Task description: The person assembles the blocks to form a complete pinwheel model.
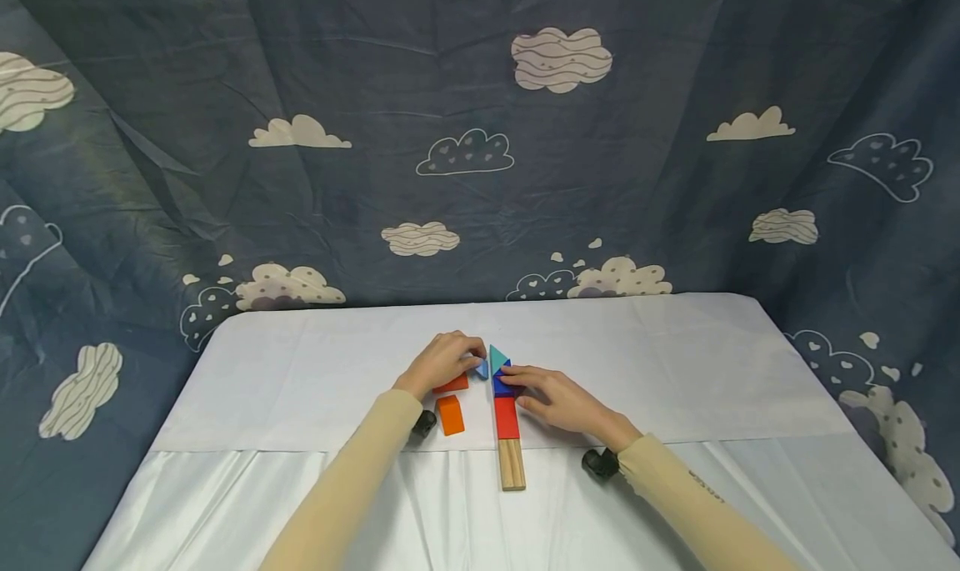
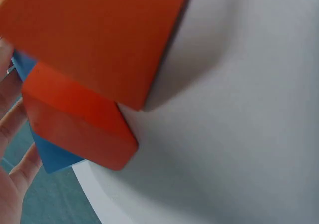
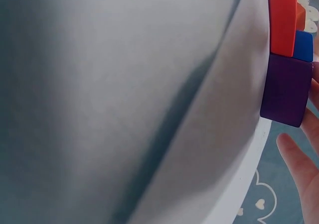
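Note:
A row of wooden blocks runs away from me on the white table: a natural wood block (image 1: 512,464), a red block (image 1: 507,418), a dark blue block (image 1: 501,385) and a teal triangular block (image 1: 497,360) at the far end. Just left of that end, my left hand (image 1: 444,361) pinches a light blue block (image 1: 482,371), partly hidden by the fingers. My right hand (image 1: 562,400) lies to the right of the row, its extended fingers touching the dark blue block. In the right wrist view, this end shows as a purple-looking block (image 3: 286,89) beside the fingers.
An orange block (image 1: 450,415) and a red-orange block (image 1: 452,383) lie left of the row, close by the left wrist. The white-covered table (image 1: 637,346) extends to both sides. Behind it hangs a dark cloud-patterned curtain (image 1: 465,71).

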Available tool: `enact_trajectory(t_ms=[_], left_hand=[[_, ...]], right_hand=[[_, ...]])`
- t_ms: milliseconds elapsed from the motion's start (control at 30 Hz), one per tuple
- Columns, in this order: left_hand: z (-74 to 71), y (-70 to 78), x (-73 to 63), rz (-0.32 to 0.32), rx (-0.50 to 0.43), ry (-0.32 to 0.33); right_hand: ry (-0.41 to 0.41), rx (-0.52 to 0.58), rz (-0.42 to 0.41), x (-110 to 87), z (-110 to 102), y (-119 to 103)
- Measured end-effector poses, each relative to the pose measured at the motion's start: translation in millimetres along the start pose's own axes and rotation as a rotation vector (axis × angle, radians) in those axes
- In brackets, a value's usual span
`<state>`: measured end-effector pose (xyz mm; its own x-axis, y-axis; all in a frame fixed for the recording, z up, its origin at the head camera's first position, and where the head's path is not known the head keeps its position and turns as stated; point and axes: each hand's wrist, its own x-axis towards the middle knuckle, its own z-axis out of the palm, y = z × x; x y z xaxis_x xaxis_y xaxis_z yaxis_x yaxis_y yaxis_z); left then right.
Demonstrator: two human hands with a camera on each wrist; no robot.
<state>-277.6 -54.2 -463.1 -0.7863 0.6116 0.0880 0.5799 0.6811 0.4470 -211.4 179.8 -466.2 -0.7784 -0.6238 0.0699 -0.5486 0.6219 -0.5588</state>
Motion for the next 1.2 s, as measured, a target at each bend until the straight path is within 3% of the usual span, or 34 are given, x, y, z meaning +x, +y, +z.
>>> enact_trajectory(t_ms=[167,433,600,800,1200], left_hand=[[1.6,3.1,1.6,-0.038,0.040,-0.011],[-3.8,1.9,-8.9,-0.089,-0.017,0.003],[-8.8,1.0,-21.8,-0.048,-0.025,0.005],[-9.3,1.3,-31.8,0.029,0.008,-0.035],[-6.7,2.3,-36.7,0.025,0.052,-0.051]], right_hand=[[0.003,-0.001,-0.006,-0.2,0,-1],[-0.003,0.005,0.018,-0.1,0,-1],[-0.002,0.011,0.024,0.3,1,0],[-0.005,0.017,0.023,-0.2,0,0],[-0.007,0.023,0.021,-0.6,0,-1]])
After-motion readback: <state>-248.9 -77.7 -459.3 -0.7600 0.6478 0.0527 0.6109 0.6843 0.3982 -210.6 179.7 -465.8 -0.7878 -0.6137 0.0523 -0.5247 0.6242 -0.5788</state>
